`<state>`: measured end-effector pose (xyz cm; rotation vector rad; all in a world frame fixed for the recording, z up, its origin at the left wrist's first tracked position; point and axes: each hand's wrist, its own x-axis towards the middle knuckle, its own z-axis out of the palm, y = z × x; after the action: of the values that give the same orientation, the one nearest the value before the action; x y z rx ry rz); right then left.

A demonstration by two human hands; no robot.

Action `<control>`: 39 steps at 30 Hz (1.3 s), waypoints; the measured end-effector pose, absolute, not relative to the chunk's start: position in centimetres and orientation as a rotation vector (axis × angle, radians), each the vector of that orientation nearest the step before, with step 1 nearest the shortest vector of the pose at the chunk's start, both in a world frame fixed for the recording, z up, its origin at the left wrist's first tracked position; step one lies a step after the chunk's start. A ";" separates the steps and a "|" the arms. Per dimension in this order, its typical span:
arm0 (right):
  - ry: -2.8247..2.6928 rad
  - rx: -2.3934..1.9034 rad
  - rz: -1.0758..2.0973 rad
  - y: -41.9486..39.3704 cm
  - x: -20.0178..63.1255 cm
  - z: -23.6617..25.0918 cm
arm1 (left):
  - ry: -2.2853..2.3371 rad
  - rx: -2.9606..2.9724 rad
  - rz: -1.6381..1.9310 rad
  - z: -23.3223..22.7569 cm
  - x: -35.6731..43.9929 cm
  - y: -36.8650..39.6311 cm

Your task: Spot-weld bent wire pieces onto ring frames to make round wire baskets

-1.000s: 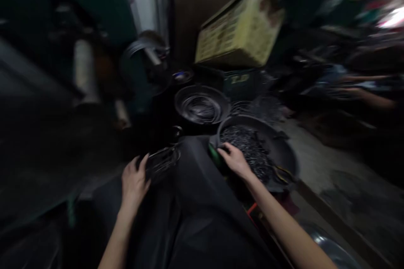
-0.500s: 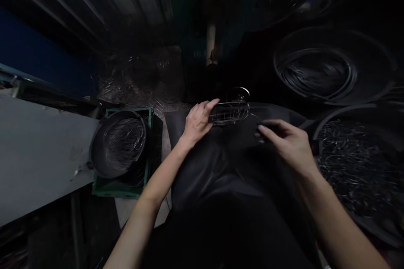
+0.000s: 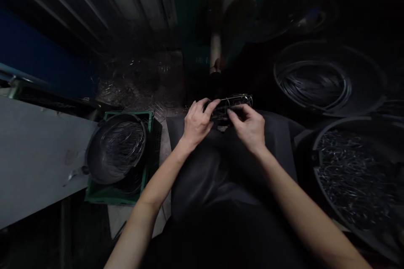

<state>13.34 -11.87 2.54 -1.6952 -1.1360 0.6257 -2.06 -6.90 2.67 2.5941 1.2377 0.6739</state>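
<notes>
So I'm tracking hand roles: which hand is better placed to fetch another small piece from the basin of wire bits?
Probably the right hand: the basin of wire bits sits on its side, while the left hand steadies the wire frame.

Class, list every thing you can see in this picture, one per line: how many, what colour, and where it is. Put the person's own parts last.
wire frame: one, silvery, over the lap, held in both hands
basin of wire rings: one, dark, left, sitting in the crate
crate: one, green, on the floor at left
basin of wire coils: one, dark, upper right
basin of small wire pieces: one, dark, lower right
bench top: one, grey, far left
apron: one, black, across the lap
left hand: one, gripping the frame's left end
right hand: one, gripping the frame's middle
</notes>
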 end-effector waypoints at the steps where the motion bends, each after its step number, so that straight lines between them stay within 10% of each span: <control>1: -1.169 -1.708 0.544 -11.8 13.0 2.5 | 1.244 2.594 0.686 2.7 -2.1 -6.8; 39: -1.360 -1.469 0.080 -5.1 12.8 2.1 | 1.335 2.636 1.162 2.6 -0.6 -0.6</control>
<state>12.85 -5.05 2.12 -1.4689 -1.3605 0.0800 -0.59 -0.58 2.63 2.6364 1.3351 1.1619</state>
